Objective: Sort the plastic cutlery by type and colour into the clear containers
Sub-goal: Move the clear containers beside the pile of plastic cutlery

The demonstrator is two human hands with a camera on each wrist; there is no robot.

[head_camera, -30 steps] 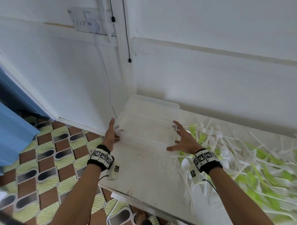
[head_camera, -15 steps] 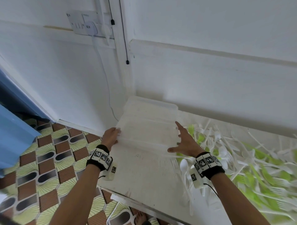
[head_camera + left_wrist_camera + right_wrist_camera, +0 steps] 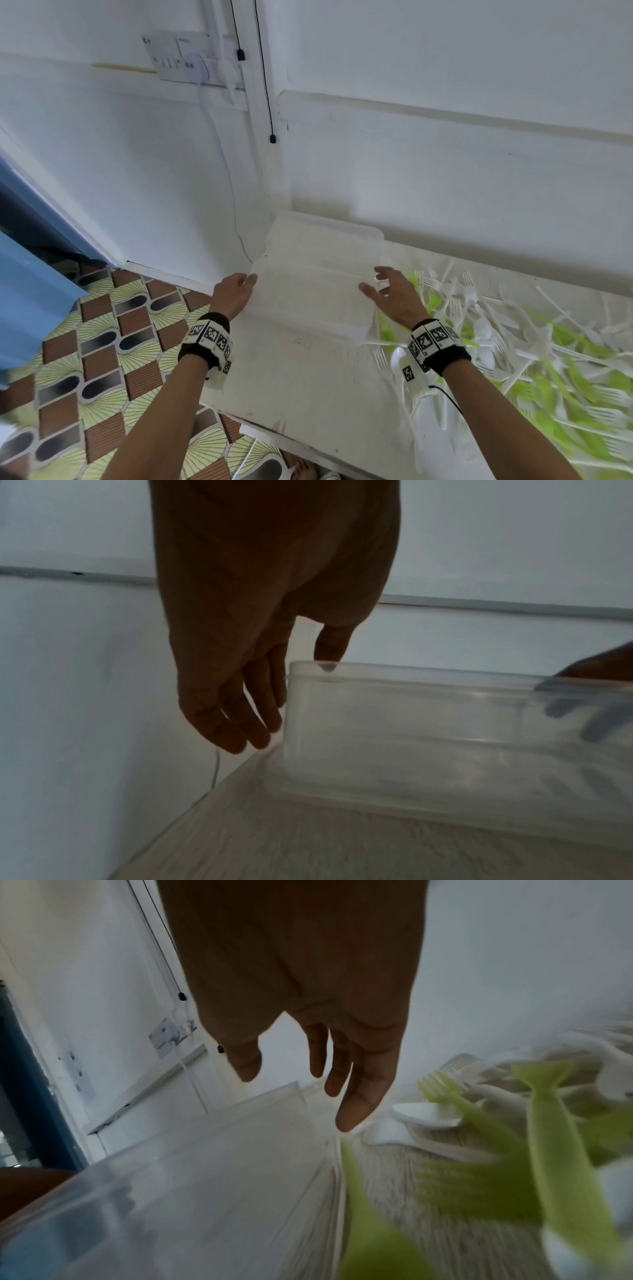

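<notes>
Left hand [image 3: 234,294]: my fingers [image 3: 240,723] straight along the clear container's [image 3: 315,291] left wall, thumb on rim
Right hand [image 3: 394,296]: spread loosely over its right edge
Cutlery [image 3: 513,329]: heaped on table [image 3: 308,394]

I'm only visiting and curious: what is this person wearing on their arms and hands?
Both hands are bare, with no gloves or sleeves. The left hand and right hand each have a black wristband ringed with white tiles printed with black square codes. A small white device hangs under each wrist; a thin black cable leaves the right one.
</notes>
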